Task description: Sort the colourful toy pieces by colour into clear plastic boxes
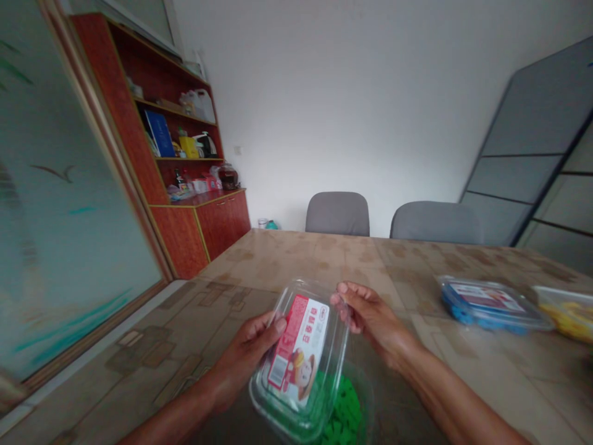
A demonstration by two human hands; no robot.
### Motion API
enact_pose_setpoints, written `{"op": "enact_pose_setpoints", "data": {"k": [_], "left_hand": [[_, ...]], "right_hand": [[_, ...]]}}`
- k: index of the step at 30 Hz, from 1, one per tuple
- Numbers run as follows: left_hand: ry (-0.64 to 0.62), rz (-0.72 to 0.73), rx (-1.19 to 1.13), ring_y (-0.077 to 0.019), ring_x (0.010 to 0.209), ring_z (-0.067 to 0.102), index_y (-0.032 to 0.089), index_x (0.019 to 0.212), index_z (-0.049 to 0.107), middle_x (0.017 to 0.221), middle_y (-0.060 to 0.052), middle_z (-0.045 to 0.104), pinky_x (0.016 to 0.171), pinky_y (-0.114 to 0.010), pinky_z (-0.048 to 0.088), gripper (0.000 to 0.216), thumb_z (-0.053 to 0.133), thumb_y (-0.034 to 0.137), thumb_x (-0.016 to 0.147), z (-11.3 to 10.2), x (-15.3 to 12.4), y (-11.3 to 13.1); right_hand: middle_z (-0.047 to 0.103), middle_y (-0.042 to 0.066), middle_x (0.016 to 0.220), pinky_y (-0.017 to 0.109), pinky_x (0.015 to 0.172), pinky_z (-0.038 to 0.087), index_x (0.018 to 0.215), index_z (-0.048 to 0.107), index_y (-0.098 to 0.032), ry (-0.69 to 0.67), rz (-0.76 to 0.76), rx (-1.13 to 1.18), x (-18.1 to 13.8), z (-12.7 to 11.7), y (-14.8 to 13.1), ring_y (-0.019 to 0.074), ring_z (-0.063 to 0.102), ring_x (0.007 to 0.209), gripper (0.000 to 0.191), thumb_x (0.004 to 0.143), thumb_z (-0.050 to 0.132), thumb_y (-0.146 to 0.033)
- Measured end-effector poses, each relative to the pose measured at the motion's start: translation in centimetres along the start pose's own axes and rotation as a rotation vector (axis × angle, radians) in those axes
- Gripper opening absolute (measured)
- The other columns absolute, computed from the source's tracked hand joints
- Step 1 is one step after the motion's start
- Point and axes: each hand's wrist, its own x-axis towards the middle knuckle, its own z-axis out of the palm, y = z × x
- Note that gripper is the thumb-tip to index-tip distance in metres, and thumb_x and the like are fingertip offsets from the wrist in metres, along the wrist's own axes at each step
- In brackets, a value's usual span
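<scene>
A clear plastic lid (303, 346) with a red and white label is held up between my two hands, tilted towards me. My left hand (257, 343) grips its left edge, thumb on top. My right hand (364, 309) pinches the lid's upper right edge between thumb and fingers. Below and partly behind the lid stands a clear container (368, 402) on the table. Green pieces (343, 411) lie inside it, some seen through the lid. What the pieces are is hard to make out.
A patterned cloth covers the table (222, 309). To the right sit a lidded box with blue pieces (491, 303) and a container with yellow pieces (567, 312). Two grey chairs (337, 213) stand at the far side. A red cabinet (199, 225) is at the left.
</scene>
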Motion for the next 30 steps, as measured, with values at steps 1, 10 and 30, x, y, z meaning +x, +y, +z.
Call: {"op": "enact_pose_setpoints", "data": {"k": [1, 10, 30], "left_hand": [[0.025, 0.003, -0.007, -0.0125, 0.055, 0.059, 0.015, 0.085, 0.063, 0.069, -0.002, 0.066, 0.054, -0.022, 0.049, 0.038, 0.065, 0.052, 0.079, 0.0, 0.0, -0.1], [0.261, 0.156, -0.016, -0.0156, 0.060, 0.062, 0.019, 0.093, 0.062, 0.075, -0.002, 0.068, 0.058, -0.024, 0.051, 0.036, 0.059, 0.053, 0.083, 0.4, 0.0, -0.1], [0.439, 0.273, -0.125, -0.0103, 0.066, 0.059, 0.019, 0.080, 0.061, 0.081, 0.002, 0.067, 0.058, -0.017, 0.045, 0.033, 0.077, 0.045, 0.067, -2.1, 0.9, 3.1]], "right_hand": [[0.050, -0.004, 0.053, 0.019, 0.042, 0.029, 0.074, 0.065, -0.015, 0.004, -0.005, 0.002, 0.1, 0.1, 0.1, 0.0073, 0.040, 0.044, 0.047, 0.074, 0.062, -0.062], [0.060, 0.001, 0.079, 0.022, 0.053, 0.038, 0.094, 0.060, -0.019, -0.314, -0.074, -0.151, -0.4, 1.6, 1.6, 0.0127, 0.053, 0.066, 0.043, 0.076, 0.062, -0.059], [0.050, -0.005, 0.060, 0.021, 0.051, 0.037, 0.078, 0.055, -0.018, -0.148, -0.112, -0.134, -0.2, 0.5, -0.1, 0.0092, 0.044, 0.052, 0.043, 0.079, 0.059, -0.060]]}}
